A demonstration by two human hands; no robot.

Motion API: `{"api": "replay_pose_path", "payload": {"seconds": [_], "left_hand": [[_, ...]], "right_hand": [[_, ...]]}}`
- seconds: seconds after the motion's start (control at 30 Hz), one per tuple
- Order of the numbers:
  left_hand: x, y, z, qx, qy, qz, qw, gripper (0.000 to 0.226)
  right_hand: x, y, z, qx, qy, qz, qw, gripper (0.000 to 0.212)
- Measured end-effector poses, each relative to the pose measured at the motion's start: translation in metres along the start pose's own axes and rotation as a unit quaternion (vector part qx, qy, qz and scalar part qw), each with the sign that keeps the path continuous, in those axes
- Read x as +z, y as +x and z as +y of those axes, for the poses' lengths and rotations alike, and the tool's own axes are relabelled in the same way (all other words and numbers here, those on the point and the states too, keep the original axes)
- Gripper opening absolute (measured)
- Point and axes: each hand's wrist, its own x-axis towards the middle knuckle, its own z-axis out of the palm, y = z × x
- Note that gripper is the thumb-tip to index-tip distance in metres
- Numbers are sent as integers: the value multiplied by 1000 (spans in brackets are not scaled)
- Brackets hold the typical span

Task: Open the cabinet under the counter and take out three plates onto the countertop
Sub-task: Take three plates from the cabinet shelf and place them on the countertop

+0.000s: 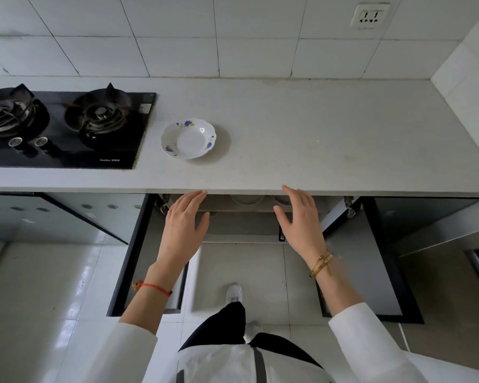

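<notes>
Nearest us, both cabinet doors (147, 255) stand swung wide open toward our legs. Just beyond them our left hand (184, 226) and right hand (299, 219) hover with fingers spread and empty, palms facing each other, reaching toward the cabinet shelf (244, 210) under the countertop (315, 134) edge. Pale round dishes (246, 199) sit on that shelf, mostly hidden by the overhang, so we cannot tell how many or how they are stacked. Farther back, one flowered plate (188, 138) already rests on the countertop, just beside the stove (64, 125). By our judgement two plates remain. The risk is reaching in half blind: we could knock knuckles or a plate rim against the countertop edge while lifting out, or grab more than one dish and let it slip.
</notes>
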Motion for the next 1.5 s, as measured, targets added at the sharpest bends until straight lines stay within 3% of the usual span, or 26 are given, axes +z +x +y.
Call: {"api": "replay_pose_path", "payload": {"seconds": [0.3,0.73,1.13,1.5], "left_hand": [[58,8,-35,-7,-5,-24,1000,44],[228,26,-144,-23,10,-32,999,40],[385,77,-245,-10,-3,23,1000,39],[452,108,-288,-1,-15,59,998,42]], "right_hand": [[48,7,40,5,-27,-1,1000,43],[200,38,169,3,-48,-44,998,42],[341,108,290,-16,-32,15,999,43],[401,163,340,-32,-23,67,997,42]]}}
